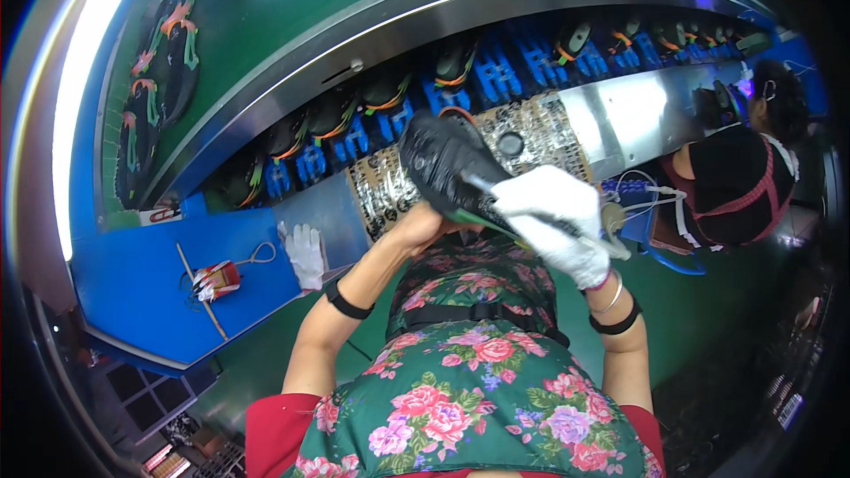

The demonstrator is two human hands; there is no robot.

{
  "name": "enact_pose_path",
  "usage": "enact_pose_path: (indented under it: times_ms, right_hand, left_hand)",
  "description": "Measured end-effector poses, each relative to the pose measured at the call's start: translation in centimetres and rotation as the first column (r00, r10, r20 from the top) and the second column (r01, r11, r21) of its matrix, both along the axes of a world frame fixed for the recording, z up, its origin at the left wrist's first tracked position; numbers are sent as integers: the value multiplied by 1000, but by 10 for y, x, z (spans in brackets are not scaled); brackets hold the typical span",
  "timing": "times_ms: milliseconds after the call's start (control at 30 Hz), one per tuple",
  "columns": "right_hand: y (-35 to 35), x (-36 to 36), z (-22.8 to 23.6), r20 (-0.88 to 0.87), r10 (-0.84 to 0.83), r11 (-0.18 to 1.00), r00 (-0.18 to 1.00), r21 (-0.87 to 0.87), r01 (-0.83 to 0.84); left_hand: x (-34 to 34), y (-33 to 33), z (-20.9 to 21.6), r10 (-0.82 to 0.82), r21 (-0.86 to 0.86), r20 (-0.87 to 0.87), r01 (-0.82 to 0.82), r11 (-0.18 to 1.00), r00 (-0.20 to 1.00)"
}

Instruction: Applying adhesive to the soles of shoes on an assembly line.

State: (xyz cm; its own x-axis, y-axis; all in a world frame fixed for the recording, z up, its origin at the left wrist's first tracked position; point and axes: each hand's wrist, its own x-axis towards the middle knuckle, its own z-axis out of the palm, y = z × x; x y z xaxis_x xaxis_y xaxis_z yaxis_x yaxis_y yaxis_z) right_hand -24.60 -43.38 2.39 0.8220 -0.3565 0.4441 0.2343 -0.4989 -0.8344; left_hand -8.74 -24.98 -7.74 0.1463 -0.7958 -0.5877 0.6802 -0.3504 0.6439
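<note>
A black shoe (447,164), its sole glossy and dark, is tilted over the bench edge in front of my apron. My bare left hand (425,227) grips it from the lower left side; some of its fingers are hidden beneath. My right hand (553,212), in a white glove, is closed round a slim brush-like tool (478,181). Its pale tip meets the shoe's dark surface, and most of its length is hidden by the glove. A round dark cap-like piece (511,143) sits on the bench beyond the glove.
Blue holders (496,78) with shoes run along the line behind the bench, which has a taped covering (558,133). On the blue side table (133,274) lie a white glove (305,255) and a red tin (217,281) with a stick. A co-worker (739,173) sits at right.
</note>
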Motion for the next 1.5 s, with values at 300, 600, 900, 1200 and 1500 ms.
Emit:
enact_pose_path:
  times_ms: [300, 600, 900, 1200, 1500]
  right_hand:
    - [20, -8, 17, 65, -107, 986, 992, -123, 114]
    - [8, 13, 52, 130, -195, 939, 972, -261, 223]
    - [17, 20, 29, -61, -57, 995, 997, -80, 52]
    - [13, 28, 39, 121, -172, 956, 978, -221, 195]
    - [10, 25, 35, 95, -158, 982, 983, -93, 167]
  left_hand:
    - [-1, -7, 54, -7, -384, -812, -525, 760, 584]
    - [-30, -19, 18, -187, -499, -836, -573, 651, 515]
    - [-45, -12, 17, 92, -370, -742, -520, 770, 664]
    - [-41, -14, 14, 221, -281, -671, -519, 807, 708]
    - [-28, -21, 12, 145, -357, -693, -512, 781, 706]
